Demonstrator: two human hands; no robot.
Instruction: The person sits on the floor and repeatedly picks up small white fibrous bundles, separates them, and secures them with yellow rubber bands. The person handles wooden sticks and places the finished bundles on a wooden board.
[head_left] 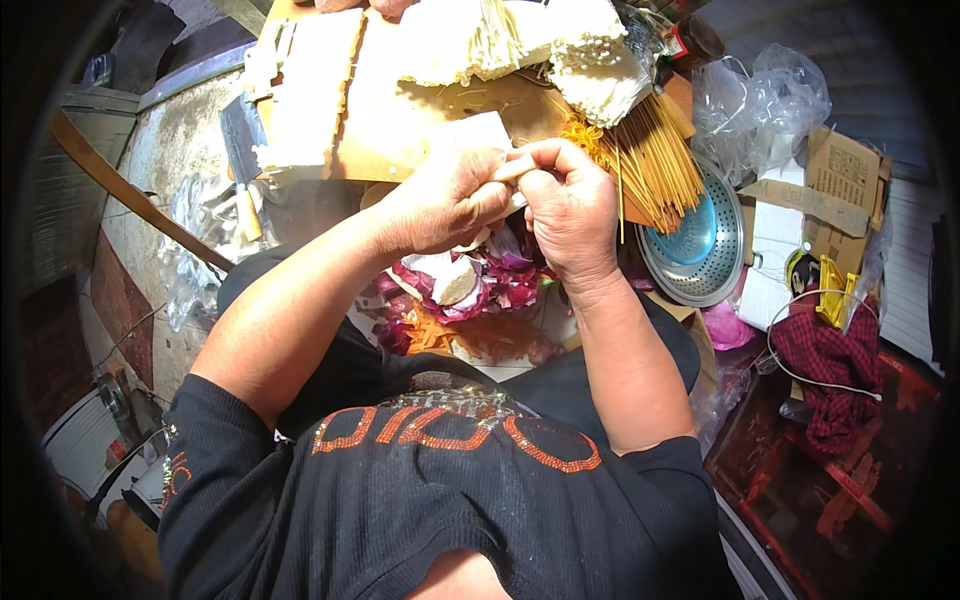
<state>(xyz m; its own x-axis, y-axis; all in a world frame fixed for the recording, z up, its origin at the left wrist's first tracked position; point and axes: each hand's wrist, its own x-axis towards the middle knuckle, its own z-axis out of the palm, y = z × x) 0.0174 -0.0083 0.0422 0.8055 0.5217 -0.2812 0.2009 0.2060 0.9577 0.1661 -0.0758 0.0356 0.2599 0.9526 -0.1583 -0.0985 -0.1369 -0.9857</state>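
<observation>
My left hand (450, 195) and my right hand (575, 205) meet over the near edge of a wooden board (385, 120). Both are closed, fingertips pinching a small pale sheet (480, 130) that looks like tofu skin. One white corner stands up behind my left knuckles; the rest is hidden by my fingers. Beyond them lie bundles of white enoki mushrooms (595, 70). A stack of cut pale sheets (310, 95) lies on the board's left. Right of my right hand, many bamboo skewers (660, 165) fan out beside orange-yellow shreds (583, 135).
A cleaver (242, 150) with a wooden handle lies at left by clear plastic. Purple onion peelings (510, 285) and scraps sit below my hands. At right are a metal colander (722, 260) with a blue bowl (690, 230), a cardboard box (845, 175) and a checked cloth (825, 370).
</observation>
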